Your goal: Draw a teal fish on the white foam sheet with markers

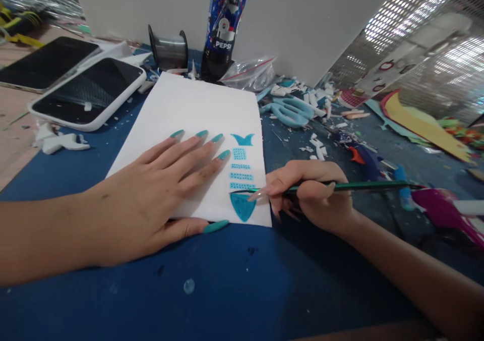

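A white sheet [212, 99] lies on the blue table mat, and my left hand [166, 179] rests flat on it with the fingers spread. Along its right side runs a turquoise fish drawing [243, 207]: a tail at the top, several dotted bands, and a solid pointed piece at the bottom. My right hand [310, 189] is closed round a slim paintbrush [363, 185] with a green handle. The brush's thin dark tip lies at the top edge of the solid piece, just under the lowest dotted band.
A Pepsi bottle [225, 28], a wire spool [169, 48] and a zip bag [250, 73] stand or lie behind the sheet. Two phones [86, 91] are at the left. Light-blue scissors [289, 111] lie among white scraps [319, 147]; a magenta tool [446, 210] is at the right.
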{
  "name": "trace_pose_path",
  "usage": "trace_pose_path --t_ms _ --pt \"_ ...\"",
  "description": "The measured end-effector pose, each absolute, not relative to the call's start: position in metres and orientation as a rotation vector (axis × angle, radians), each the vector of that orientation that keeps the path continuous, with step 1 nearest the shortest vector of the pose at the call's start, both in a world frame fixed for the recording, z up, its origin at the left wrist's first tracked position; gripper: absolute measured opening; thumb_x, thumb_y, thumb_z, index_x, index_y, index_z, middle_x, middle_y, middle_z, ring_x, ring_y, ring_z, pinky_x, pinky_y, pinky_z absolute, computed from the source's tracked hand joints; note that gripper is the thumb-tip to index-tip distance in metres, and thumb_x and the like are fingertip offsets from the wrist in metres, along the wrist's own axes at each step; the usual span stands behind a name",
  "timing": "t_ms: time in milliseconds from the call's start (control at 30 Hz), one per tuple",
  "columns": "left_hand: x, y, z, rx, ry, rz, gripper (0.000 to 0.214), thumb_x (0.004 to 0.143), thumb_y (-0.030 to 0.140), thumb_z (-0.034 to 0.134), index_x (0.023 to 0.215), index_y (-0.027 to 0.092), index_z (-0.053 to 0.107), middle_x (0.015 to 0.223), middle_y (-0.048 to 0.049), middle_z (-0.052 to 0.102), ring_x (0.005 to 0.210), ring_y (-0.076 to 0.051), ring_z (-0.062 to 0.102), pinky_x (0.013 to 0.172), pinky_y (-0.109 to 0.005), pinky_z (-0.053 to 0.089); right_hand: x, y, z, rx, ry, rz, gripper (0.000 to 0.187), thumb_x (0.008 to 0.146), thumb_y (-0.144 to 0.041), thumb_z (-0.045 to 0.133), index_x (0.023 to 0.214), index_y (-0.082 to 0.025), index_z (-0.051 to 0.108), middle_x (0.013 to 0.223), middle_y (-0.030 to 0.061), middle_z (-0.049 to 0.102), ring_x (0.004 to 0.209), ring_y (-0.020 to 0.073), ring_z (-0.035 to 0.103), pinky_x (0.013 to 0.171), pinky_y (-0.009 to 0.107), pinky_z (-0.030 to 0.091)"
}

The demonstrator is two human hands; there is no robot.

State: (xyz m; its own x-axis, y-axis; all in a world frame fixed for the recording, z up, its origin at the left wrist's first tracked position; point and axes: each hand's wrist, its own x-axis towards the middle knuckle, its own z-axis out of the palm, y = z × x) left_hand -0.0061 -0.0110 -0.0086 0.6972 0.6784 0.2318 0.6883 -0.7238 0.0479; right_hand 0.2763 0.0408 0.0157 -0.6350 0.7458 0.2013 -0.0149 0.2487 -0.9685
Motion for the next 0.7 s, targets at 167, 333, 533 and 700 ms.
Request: trace_pose_path --t_ms 167,333,533,700 --pt "-0.0026 -0.0145 -0.0090 -2.810 -1.201 -0.387 0.065 0.107 0.059 0.021 0.162 0.024 0.022 0.169 -0.0065 0.024 0.156 -0.031 0.021 0.127 -0.048 0.015 0.2771 0.0418 0.0149 -0.675 -1.864 1.434 0.035 0.087 -0.057 0.072 0.078 -0.024 0.079 0.053 0.0013 0.067 0.036 0.0115 0.054 0.028 0.022 0.036" --pt "-0.0028 -0.0144 -0.0044 -2.855 -1.182 -0.280 0.066 0.106 0.060 0.025 0.163 0.026 0.017 0.171 -0.0064 0.020 0.157 -0.031 0.018 0.128 -0.048 0.014 0.2766 0.0401 0.0152 -0.655 -1.802 1.512 0.029 0.086 -0.053 0.075 0.083 -0.025 0.081 0.060 0.0021 0.071 0.040 0.0117 0.058 0.029 0.021 0.040" --pt "-0.0062 -0.0117 -0.0047 -2.895 -1.152 -0.303 0.069 0.105 0.057 0.034 0.163 0.024 0.018 0.170 -0.0083 0.019 0.157 -0.034 0.019 0.128 -0.051 0.014 0.2763 0.0409 0.0153 -0.602 -1.824 1.519 0.024 0.088 -0.048 0.075 0.082 -0.025 0.080 0.065 0.0032 0.073 0.042 0.0119 0.059 0.030 0.021 0.041" --pt "-0.0092 -0.0100 -0.0047 -2.905 -1.140 -0.280 0.071 0.105 0.055 0.038 0.164 0.025 0.012 0.171 -0.0076 0.015 0.157 -0.034 0.016 0.128 -0.051 0.013 0.2749 0.0424 0.0179 -0.686 -1.887 1.480 0.033 0.085 -0.055 0.075 0.076 -0.024 0.079 0.055 0.0025 0.068 0.039 0.0118 0.055 0.031 0.022 0.039"
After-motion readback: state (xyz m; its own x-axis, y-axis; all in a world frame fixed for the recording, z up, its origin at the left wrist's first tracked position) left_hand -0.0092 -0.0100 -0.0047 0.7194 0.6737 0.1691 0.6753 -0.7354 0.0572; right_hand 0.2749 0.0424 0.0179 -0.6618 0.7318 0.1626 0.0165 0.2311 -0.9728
